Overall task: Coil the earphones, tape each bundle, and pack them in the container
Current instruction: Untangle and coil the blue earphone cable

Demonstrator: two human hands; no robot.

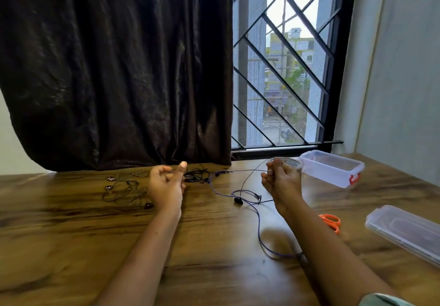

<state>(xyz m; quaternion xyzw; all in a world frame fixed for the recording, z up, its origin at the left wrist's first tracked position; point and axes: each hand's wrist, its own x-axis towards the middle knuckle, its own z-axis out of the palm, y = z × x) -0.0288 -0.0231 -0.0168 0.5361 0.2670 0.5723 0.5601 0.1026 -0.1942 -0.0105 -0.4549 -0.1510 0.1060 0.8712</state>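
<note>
My right hand [281, 178] is raised above the wooden table [95, 234] and pinches the thin cable of the purple earphones [258, 222]. That cable runs loose across the table, with a black earbud [238, 201] lying near the middle. My left hand [166, 180] hovers with loosely curled fingers and thumb up, holding nothing. A black earphone set [123, 191] lies tangled to its left, and another black tangle [196, 175] sits just behind it. A clear tape roll [294, 162] shows behind my right hand. The open clear container [331, 168] with a red clasp stands at the back right.
The container's clear lid [404, 231] lies at the right edge. Orange scissors [332, 222] rest partly hidden under my right forearm. A dark curtain [119, 67] and a barred window [285, 67] rise behind the table's far edge. A wall bounds the right side.
</note>
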